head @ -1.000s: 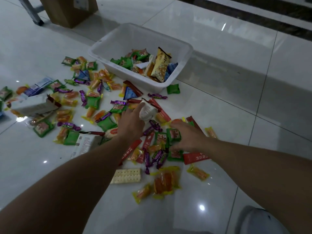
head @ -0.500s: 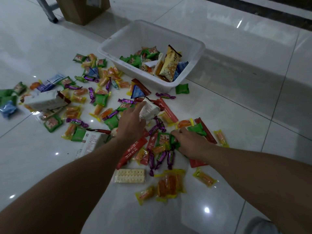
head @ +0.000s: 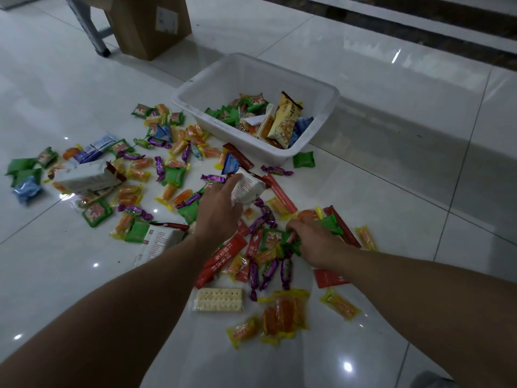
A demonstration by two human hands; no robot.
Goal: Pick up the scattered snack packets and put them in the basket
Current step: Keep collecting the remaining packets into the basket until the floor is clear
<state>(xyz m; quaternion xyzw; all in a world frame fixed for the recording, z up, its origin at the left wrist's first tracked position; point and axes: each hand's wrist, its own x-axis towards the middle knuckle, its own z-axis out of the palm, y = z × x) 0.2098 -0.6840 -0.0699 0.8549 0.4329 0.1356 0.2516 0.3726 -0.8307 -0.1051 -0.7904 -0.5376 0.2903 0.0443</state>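
Note:
A white plastic basket (head: 324, 119) stands on the tiled floor and holds several packets, among them a tall yellow one (head: 285, 120). Many snack packets lie scattered in front of it and to its left: green, orange, purple and red ones. My left hand (head: 218, 211) grips a white packet (head: 247, 189) just above the pile. My right hand (head: 313, 242) reaches into the pile lower right, its fingers curled round small green packets (head: 330, 222). A cracker packet (head: 218, 299) lies nearest me.
A cardboard box (head: 151, 23) and a metal leg (head: 89, 32) stand at the back left. Two larger white packets (head: 86, 177) (head: 159, 242) lie in the scatter on the left. A lone green packet (head: 303, 159) lies by the basket's front corner.
My right hand has gathered green packets and closed on them, shifting slightly right. My left hand keeps hold of the white packet. The camera has tilted, so the basket sits lower in view.

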